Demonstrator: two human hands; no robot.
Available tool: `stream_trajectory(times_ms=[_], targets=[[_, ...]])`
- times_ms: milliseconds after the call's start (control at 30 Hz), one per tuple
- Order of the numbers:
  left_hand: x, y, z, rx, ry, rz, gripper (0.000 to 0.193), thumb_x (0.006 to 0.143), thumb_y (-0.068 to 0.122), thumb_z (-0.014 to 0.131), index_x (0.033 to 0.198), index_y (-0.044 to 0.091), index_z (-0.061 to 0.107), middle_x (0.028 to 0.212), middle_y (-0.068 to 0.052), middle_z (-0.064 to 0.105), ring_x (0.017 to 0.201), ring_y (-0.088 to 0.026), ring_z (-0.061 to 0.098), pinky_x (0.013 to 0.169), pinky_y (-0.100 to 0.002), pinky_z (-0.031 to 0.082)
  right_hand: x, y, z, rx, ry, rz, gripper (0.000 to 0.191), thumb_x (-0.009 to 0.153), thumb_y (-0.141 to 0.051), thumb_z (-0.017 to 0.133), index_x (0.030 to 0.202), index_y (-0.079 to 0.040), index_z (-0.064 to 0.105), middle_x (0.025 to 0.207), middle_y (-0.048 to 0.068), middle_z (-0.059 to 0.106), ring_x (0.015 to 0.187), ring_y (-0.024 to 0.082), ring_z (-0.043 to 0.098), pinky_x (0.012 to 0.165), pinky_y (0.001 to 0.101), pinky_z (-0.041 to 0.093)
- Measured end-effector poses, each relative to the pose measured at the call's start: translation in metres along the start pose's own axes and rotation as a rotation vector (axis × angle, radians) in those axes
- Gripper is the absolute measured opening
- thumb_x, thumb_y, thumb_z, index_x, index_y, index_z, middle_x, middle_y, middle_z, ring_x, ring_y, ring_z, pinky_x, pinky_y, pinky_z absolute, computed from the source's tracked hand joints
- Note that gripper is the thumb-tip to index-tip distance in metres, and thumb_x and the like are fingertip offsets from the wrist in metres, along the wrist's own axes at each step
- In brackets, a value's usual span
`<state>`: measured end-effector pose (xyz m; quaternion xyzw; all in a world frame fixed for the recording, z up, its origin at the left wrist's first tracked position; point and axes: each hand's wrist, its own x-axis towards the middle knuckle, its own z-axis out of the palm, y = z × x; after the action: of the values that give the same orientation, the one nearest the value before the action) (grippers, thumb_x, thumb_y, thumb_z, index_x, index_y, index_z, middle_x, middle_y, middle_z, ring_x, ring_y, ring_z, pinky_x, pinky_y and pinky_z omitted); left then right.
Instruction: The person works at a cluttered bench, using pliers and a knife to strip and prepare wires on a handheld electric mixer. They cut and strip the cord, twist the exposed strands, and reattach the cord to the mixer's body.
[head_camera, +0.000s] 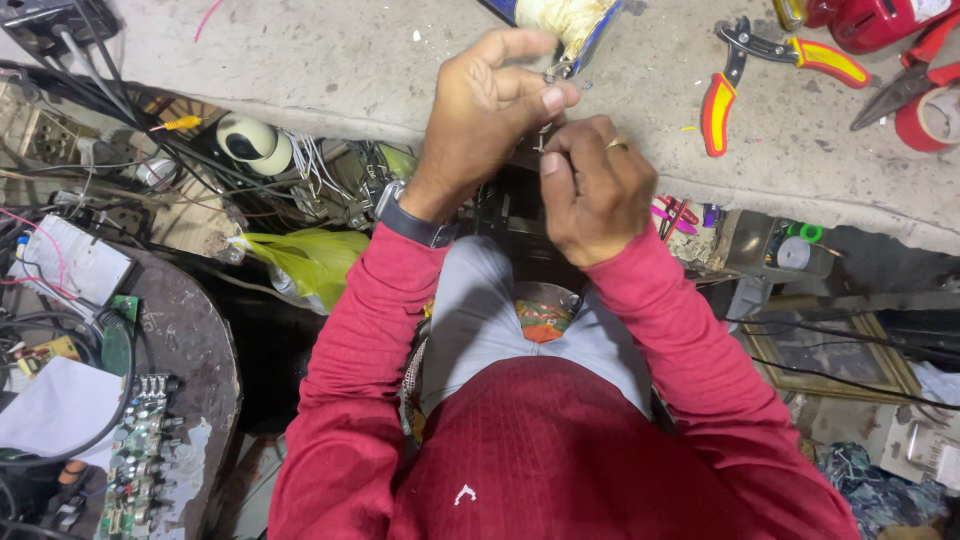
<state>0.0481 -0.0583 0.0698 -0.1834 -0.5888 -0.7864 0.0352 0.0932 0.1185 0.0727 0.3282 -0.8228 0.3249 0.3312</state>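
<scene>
Left hand (495, 95) pinches small metal part (556, 70) between thumb and forefinger, raised over worktop (330, 60) edge for close view. Right hand (592, 185) clenched just below, fingertips gripping thin wire (541, 138) running to part, steadying it. Red-yellow pliers (735, 80) lie near on right, within reach.

Two hands: left hand (495, 95), right hand (592, 185). One wristwatch (412, 220). One ring (617, 144). One wire stripper (770, 75) and one pair of pliers (905, 75) on the tabletop (350, 60). One tape roll (930, 118). Two circuit boards (140, 450) (70, 260).
</scene>
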Motion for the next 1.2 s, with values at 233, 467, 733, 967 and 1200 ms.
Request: stream_trajectory(times_ms=[233, 467, 733, 967, 1200], targets=[[-0.015, 0.000, -0.003, 0.109, -0.158, 0.124, 0.035, 0.113, 0.012, 0.058, 0.141, -0.009, 0.052, 0.129, -0.015, 0.074, 0.114, -0.013, 0.069, 0.103, -0.030, 0.056, 0.022, 0.011, -0.022, 0.408, 0.017, 0.305, 0.016, 0.112, -0.006, 0.072, 0.103, 0.003, 0.063, 0.089, 0.007, 0.068, 0.077, 0.009, 0.061, 0.069, 0.0262, 0.051], [-0.021, 0.030, -0.003, 0.317, -0.196, 0.105, 0.033, 0.112, 0.015, 0.054, 0.139, -0.004, 0.055, 0.128, -0.012, 0.074, 0.117, -0.015, 0.068, 0.105, -0.030, 0.055, 0.023, 0.012, -0.009, 0.806, -0.107, 0.443, 0.016, 0.103, -0.001, 0.072, 0.114, 0.006, 0.063, 0.097, 0.003, 0.074, 0.085, 0.003, 0.066, 0.077, 0.0189, 0.055], [-0.003, 0.051, -0.001, 0.880, -0.185, 0.668, 0.015, 0.101, 0.005, 0.067, 0.115, 0.001, 0.072, 0.109, -0.015, 0.071, 0.104, -0.035, 0.070, 0.092, -0.038, 0.056, 0.017, 0.030, -0.022, 0.566, -0.155, 0.402, 0.010, 0.107, -0.004, 0.066, 0.111, 0.003, 0.072, 0.091, 0.002, 0.071, 0.080, 0.005, 0.060, 0.072, 0.0223, 0.051], [0.014, 0.039, -0.003, 0.737, -0.268, 0.540, 0.013, 0.099, 0.005, 0.074, 0.110, -0.001, 0.073, 0.107, -0.014, 0.075, 0.099, -0.028, 0.076, 0.088, -0.034, 0.059, 0.021, 0.035, -0.022, 0.190, 0.028, 0.196, 0.008, 0.106, -0.004, 0.074, 0.110, 0.001, 0.069, 0.090, 0.010, 0.073, 0.080, 0.017, 0.070, 0.074, 0.0303, 0.054], [0.012, 0.028, -0.014, 0.553, -0.252, 0.375, 0.013, 0.094, 0.005, 0.079, 0.104, -0.002, 0.076, 0.107, -0.013, 0.078, 0.095, -0.019, 0.078, 0.084, -0.029, 0.063, 0.020, 0.033, -0.021, 0.035, -0.035, -0.036, 0.012, 0.108, -0.002, 0.073, 0.104, -0.003, 0.062, 0.095, 0.010, 0.069, 0.084, 0.030, 0.062, 0.076, 0.0401, 0.049]])
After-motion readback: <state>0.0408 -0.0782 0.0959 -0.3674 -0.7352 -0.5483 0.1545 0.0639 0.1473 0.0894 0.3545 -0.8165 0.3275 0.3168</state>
